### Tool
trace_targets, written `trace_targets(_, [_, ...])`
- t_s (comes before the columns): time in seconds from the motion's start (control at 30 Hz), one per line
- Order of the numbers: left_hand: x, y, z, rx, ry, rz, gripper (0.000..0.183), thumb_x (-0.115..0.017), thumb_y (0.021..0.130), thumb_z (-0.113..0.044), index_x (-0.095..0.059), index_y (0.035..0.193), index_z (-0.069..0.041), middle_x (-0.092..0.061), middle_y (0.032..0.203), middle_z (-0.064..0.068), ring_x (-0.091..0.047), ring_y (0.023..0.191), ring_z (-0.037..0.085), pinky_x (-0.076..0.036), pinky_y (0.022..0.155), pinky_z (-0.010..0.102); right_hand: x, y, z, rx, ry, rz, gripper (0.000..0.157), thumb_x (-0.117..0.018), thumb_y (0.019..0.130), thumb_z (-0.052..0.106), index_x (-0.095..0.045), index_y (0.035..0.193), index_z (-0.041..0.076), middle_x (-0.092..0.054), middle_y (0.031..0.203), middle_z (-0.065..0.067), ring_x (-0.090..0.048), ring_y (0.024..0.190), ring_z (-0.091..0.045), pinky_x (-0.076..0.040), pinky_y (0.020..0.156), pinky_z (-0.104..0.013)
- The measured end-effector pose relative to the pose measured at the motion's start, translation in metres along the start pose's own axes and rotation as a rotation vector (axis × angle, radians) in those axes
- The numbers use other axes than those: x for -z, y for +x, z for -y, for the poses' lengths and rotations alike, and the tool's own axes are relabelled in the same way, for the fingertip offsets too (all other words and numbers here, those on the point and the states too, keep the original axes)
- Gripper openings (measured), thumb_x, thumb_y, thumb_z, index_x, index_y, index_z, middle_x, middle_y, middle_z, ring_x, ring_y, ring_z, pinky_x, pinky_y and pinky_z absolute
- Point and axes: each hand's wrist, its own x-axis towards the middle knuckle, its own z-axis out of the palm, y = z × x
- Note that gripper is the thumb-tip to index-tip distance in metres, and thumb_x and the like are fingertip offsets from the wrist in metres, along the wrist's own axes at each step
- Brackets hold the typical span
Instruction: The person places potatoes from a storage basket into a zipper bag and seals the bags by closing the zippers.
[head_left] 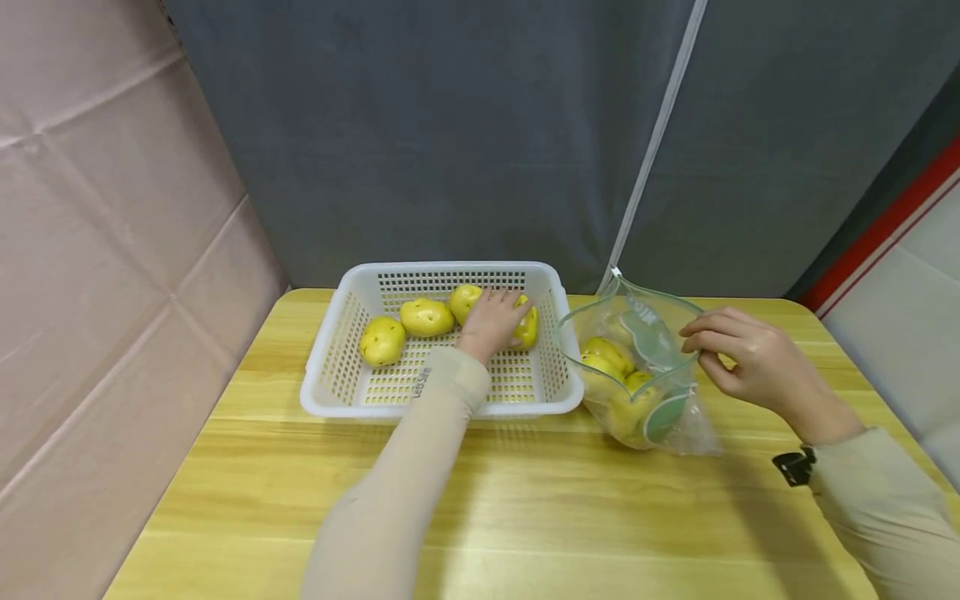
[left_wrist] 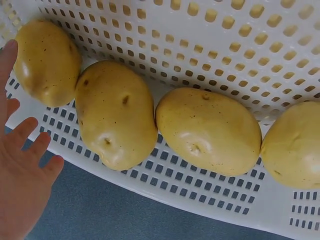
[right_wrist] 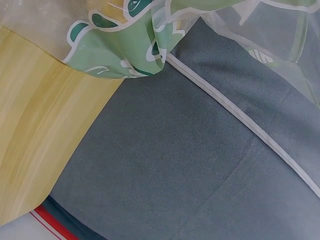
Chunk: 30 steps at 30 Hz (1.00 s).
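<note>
A white plastic basket (head_left: 442,410) holds several yellow potatoes (head_left: 426,317) in a row, touching one another in the left wrist view. My left hand (head_left: 495,321) reaches into its right part with fingers spread, beside the rightmost potato (head_left: 527,325). In the left wrist view the hand (left_wrist: 25,170) has a fingertip at the edge of the end potato (left_wrist: 47,62) and does not wrap round it. My right hand (head_left: 738,354) pinches the rim of a clear, green-printed zip bag (head_left: 667,417), its mouth spread wide. Potatoes (head_left: 607,357) lie inside the bag. Only the bag shows in the right wrist view.
Basket and bag stand side by side on a wooden table (head_left: 525,517), near its back edge. A grey curtain (head_left: 450,142) with a pale strip (head_left: 652,150) hangs behind. A pink padded wall (head_left: 112,250) rises at the left, a red and white panel (head_left: 892,233) at the right.
</note>
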Motion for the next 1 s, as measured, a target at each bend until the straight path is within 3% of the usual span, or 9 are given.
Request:
trace_targets(0.53, [0.0001,0.0009,-0.0037,-0.025,0.029,0.098,0.072,-0.062,0.088,-0.045,-0.032,0.149,-0.021,-0.034,0.155,0.001,-0.033,0.143,0.024,-0.025,0.121,0.043,-0.0005,0.0001,-0.0016,0.001,0.002,0.006,0.051,-0.031,0.100,0.031,-0.067,0.071,0.009,-0.069,0.080,-0.005,-0.061,0.075,-0.021,-0.046,0.061,-0.029])
trace_targets(0.83, [-0.0026,0.0040,-0.0052,-0.072,0.020,0.055,0.071,-0.068,0.085,-0.040,-0.038,0.146,-0.020,-0.044,0.147,0.002,-0.043,0.135,0.025,-0.033,0.116,0.039,0.0008,-0.0003,-0.0018,0.000,-0.008,0.014,0.051,-0.031,0.100,0.030,-0.068,0.072,0.009,-0.070,0.081,-0.005,-0.061,0.075,-0.020,-0.047,0.062,-0.030])
trace_targets(1.0, [-0.0026,0.0052,-0.0062,-0.083,0.037,0.074,0.069,-0.069,0.085,-0.041,-0.042,0.144,-0.020,-0.043,0.147,0.004,-0.045,0.133,0.026,-0.035,0.116,0.039,0.0017,-0.0005,-0.0015,-0.003,-0.013,0.021,0.051,-0.031,0.100,0.030,-0.068,0.072,0.009,-0.070,0.081,-0.005,-0.062,0.075,-0.020,-0.047,0.062,-0.029])
